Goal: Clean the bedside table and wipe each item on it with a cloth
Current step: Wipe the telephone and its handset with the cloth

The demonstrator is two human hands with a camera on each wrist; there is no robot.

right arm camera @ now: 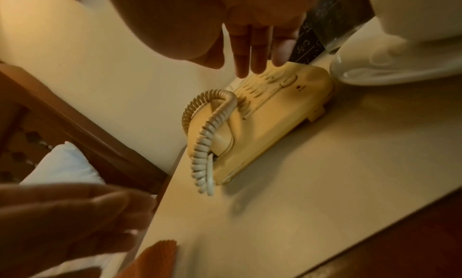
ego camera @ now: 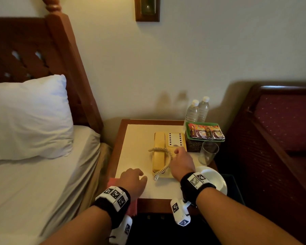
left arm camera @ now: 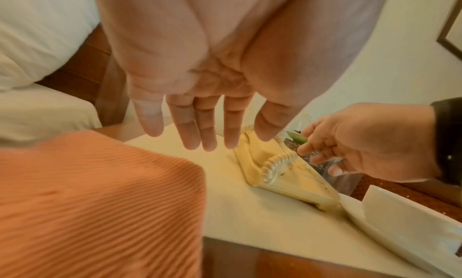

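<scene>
The bedside table (ego camera: 136, 138) has a cream top with a wooden rim. A yellow corded telephone (ego camera: 160, 154) lies at its middle, handset on the cradle and coiled cord (right arm camera: 207, 140) looped over it. My right hand (ego camera: 181, 160) hovers over the keypad, its fingers (right arm camera: 252, 65) stretched out and holding nothing. An orange ribbed cloth (left arm camera: 87, 203) lies on the table's front left corner and hangs over the edge. My left hand (ego camera: 134, 177) is just above that corner, with straight fingers (left arm camera: 207, 140) pointing at the telephone (left arm camera: 275, 175) and nothing in its grip.
Right of the telephone stand a dark box bearing a green tray (ego camera: 204, 131) of sachets, two water bottles (ego camera: 193, 112), an empty glass (ego camera: 208, 152) and a white saucer (ego camera: 214, 177). The bed with a pillow (ego camera: 28, 117) is to the left, a dark red seat (ego camera: 281, 129) to the right.
</scene>
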